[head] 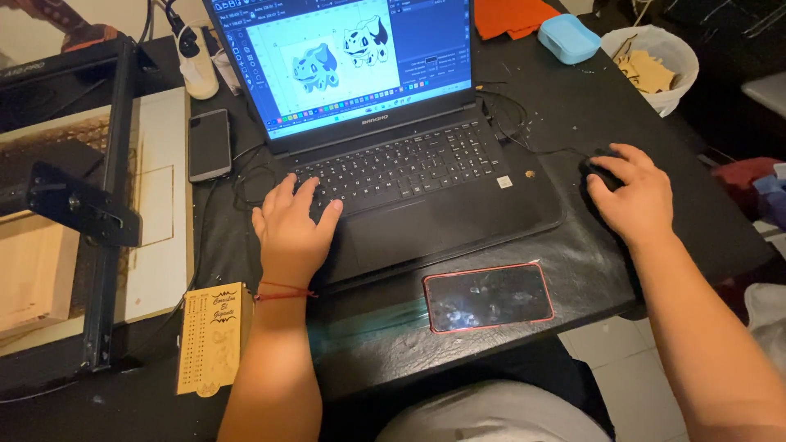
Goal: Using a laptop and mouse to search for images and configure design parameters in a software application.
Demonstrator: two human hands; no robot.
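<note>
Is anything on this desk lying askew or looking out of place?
Yes. The engraved wooden plaque hangs over the front edge of the black desk beside the left hand. The red-cased phone lies slightly tilted.

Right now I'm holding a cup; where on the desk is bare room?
Bare patches: behind the mouse toward the blue case, and the front edge left of the red phone. It is crowded left of the laptop: black phone, cables, engraver frame.

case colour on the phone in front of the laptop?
Red rim around the phone, which lies screen up between the laptop and the table edge. Head view.
</note>
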